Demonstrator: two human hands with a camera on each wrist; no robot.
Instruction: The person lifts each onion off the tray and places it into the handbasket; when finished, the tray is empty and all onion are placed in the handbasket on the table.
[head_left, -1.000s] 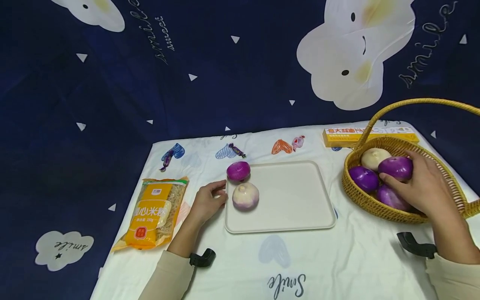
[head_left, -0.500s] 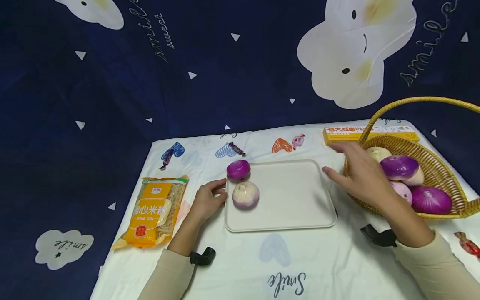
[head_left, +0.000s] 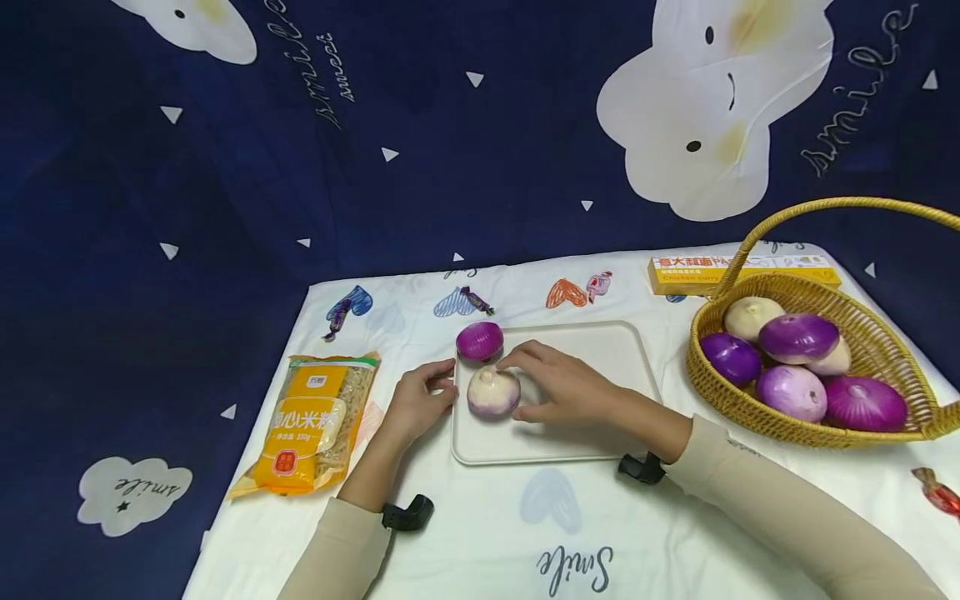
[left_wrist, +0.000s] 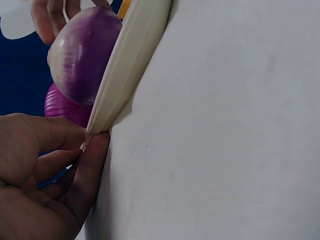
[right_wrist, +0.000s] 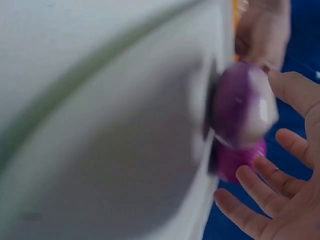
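My left hand (head_left: 422,402) pinches the left rim of a white rectangular tray (head_left: 600,343), thumb above and finger below in the left wrist view. A white-and-purple onion (head_left: 493,398) sits on the tray near that rim. Behind it, in the tray's far left corner, lies a deep purple onion (head_left: 480,342). Reaching in over the tray from the right, my right hand (head_left: 564,387) has its fingers spread around the near side of the white-and-purple onion. In the right wrist view its fingers (right_wrist: 272,190) are apart and relaxed, with the onion (right_wrist: 245,105) just beyond them.
At the right stands a wicker basket (head_left: 720,408) with a tall handle, holding several onions. A yellow pasta box (head_left: 686,275) lies behind it. An orange noodle bag (head_left: 307,425) lies at the left. Wrapped candies are scattered on the white cloth, including a red one (head_left: 937,493).
My right hand has let go of a purple onion in the basket and swung left over the tray to the white-and-purple onion. The left hand stays at the tray's rim.
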